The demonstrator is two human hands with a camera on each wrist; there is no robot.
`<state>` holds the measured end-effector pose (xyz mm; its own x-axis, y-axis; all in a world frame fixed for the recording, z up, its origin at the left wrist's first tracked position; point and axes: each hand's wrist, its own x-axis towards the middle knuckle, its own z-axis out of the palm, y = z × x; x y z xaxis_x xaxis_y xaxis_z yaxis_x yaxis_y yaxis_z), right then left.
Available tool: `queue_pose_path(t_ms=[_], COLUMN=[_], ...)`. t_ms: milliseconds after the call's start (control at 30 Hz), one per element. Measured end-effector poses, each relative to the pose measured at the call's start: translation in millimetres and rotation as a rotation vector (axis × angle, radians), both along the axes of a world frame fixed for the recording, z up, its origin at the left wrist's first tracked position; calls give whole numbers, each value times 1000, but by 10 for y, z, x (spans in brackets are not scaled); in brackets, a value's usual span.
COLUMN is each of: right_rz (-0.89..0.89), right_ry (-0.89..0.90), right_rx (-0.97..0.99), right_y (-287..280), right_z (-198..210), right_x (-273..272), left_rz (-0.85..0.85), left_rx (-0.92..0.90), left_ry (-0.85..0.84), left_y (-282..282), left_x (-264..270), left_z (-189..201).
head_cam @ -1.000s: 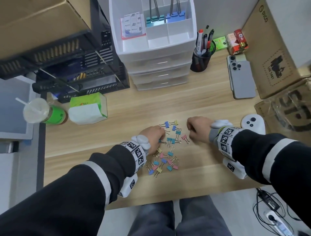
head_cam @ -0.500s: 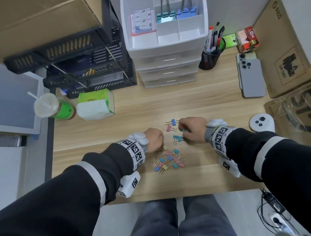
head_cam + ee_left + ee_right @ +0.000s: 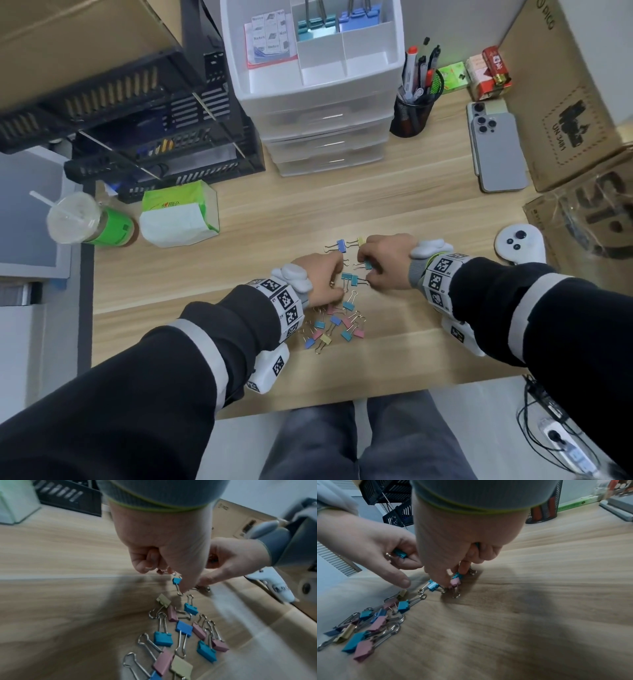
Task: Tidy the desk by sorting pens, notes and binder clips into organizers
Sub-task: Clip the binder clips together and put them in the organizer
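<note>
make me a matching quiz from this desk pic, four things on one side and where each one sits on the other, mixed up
Things:
1. pens
2. phones
3. tissue pack
4. small binder clips

Places:
A. loose on the desk by the hands
B. in the black mesh cup
C. beside the green drink cup
D. flat on the desk next to the cardboard box

Pairs: 1-B, 2-D, 3-C, 4-A

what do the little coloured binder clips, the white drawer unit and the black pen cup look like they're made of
Small coloured binder clips: painted sheet metal in matt pastels, with shiny bare wire loop handles. White drawer organizer: smooth moulded plastic, probably, with frosted see-through drawer fronts. Black pen cup: metal wire mesh by its fine grid, dark matt coating.
</note>
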<state>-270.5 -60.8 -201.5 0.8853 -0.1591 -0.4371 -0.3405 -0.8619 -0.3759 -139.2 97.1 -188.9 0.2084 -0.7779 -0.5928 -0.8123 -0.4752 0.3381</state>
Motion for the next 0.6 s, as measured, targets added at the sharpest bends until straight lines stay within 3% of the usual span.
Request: queue_pose_path(t_ms=[300, 467, 600], right_rz=[-79, -315, -552], right_ry=[-23, -27, -57], right_rx=[-4, 182, 445], right_y=[-11, -86, -103], right_z=[-10, 102, 41], right_x=[-103, -168, -149], left_rz=[-113, -147, -165], left_rx=[0, 43, 89], left_ry=[-123, -189, -163], left_y=[-194, -220, -218], left_x=[-131, -123, -110], left_z=[-71, -88, -81])
